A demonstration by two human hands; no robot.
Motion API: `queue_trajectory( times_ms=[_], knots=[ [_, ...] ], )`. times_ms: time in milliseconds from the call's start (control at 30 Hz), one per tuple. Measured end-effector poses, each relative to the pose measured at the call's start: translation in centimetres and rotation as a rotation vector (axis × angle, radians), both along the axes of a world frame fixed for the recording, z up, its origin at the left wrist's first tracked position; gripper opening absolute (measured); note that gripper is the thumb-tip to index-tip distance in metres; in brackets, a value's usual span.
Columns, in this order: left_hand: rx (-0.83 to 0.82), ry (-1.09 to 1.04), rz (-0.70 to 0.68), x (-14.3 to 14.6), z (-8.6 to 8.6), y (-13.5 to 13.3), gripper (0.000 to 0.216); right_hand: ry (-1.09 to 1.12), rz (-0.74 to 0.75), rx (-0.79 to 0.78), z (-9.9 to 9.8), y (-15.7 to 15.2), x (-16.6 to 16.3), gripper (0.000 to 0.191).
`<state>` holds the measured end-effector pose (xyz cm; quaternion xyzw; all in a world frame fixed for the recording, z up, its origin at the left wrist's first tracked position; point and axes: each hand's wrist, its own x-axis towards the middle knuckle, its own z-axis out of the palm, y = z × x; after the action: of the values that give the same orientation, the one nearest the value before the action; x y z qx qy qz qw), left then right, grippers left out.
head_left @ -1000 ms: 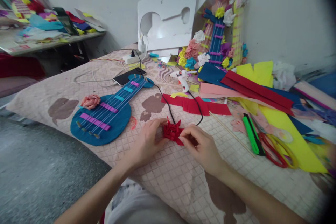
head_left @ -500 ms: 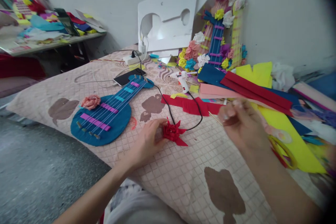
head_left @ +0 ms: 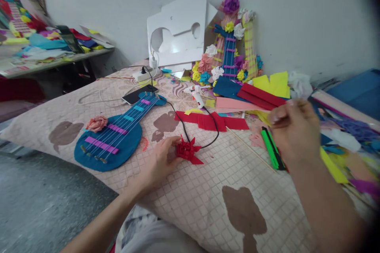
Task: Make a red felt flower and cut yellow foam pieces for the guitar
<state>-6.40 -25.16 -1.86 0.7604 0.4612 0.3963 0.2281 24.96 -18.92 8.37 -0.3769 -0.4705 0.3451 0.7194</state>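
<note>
A small red folded paper flower (head_left: 187, 151) lies on the patterned cloth in front of me. My left hand (head_left: 162, 162) pinches its left side and holds it against the cloth. My right hand (head_left: 293, 131) hovers far to the right over the green utility knife (head_left: 272, 152) and the heap of coloured felt sheets (head_left: 261, 97); it is motion-blurred, fingers curled, and I cannot make out anything in them. A thin wooden skewer (head_left: 249, 148) lies between the flower and the knife.
A blue felt guitar (head_left: 114, 136) with a pink rose (head_left: 96, 123) lies at the left, a phone (head_left: 135, 95) by its neck. A white glue gun (head_left: 196, 94) trails a black cord past red strips (head_left: 212, 120). Flower-decorated guitars (head_left: 228, 47) and white cut foam board (head_left: 176, 35) lean on the wall.
My right hand has let go of the red flower and swung right, over the knife and felt sheets. My left hand stays on the flower. The camera has shifted slightly.
</note>
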Motion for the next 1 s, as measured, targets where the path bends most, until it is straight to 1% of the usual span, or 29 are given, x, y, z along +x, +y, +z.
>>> queue_trajectory(
  times_ms=[67,100,167,200,267,333,400,467,633,733,800,867,900,1000],
  knots=[
    [0.007,-0.016,0.008,0.1,0.2,0.0,0.046,-0.132,0.095,-0.073,-1.4,-0.8,-1.9,0.006],
    [0.014,-0.021,0.013,0.1,0.3,0.0,0.045,-0.236,0.139,-0.120,-2.1,-1.3,-3.0,0.006],
    [0.019,-0.018,0.020,0.2,0.5,0.0,0.045,-0.510,0.292,-0.243,-3.4,-2.4,-5.1,0.008],
    [0.019,-0.012,0.023,0.2,0.6,-0.1,0.046,-0.637,0.360,-0.277,-3.9,-3.0,-6.0,0.008],
    [0.015,-0.013,0.025,0.2,0.7,-0.1,0.046,-0.830,0.407,-0.240,-4.8,-4.2,-7.7,0.006],
    [0.010,-0.029,0.022,0.3,0.7,-0.1,0.047,-0.976,0.406,-0.144,-5.5,-4.9,-8.8,0.009],
    [0.002,-0.046,0.018,0.3,0.6,-0.1,0.048,-1.072,0.403,-0.052,-6.1,-5.3,-9.6,0.012],
    [-0.004,-0.055,0.020,0.4,0.5,-0.1,0.048,-1.133,0.401,-0.004,-6.7,-5.4,-10.0,0.013],
    [-0.021,-0.067,0.042,0.7,0.4,-0.2,0.047,-1.211,0.373,0.007,-7.8,-5.2,-10.4,0.012],
    [-0.039,-0.070,0.038,0.7,0.3,-0.2,0.047,-1.231,0.388,0.015,-8.0,-5.0,-10.5,0.012],
    [-0.039,-0.074,0.033,0.7,0.2,-0.2,0.047,-1.205,0.408,0.006,-7.9,-5.0,-10.4,0.013],
    [-0.039,-0.082,0.034,0.7,0.2,-0.1,0.047,-1.106,0.428,-0.045,-7.8,-4.9,-10.3,0.012],
    [-0.041,-0.087,0.033,0.7,0.1,-0.1,0.047,-1.022,0.438,-0.088,-7.7,-4.9,-10.2,0.010],
    [-0.045,-0.097,0.032,0.7,0.1,-0.1,0.048,-0.637,0.508,-0.257,-7.6,-4.8,-9.9,0.010]
  ],
)
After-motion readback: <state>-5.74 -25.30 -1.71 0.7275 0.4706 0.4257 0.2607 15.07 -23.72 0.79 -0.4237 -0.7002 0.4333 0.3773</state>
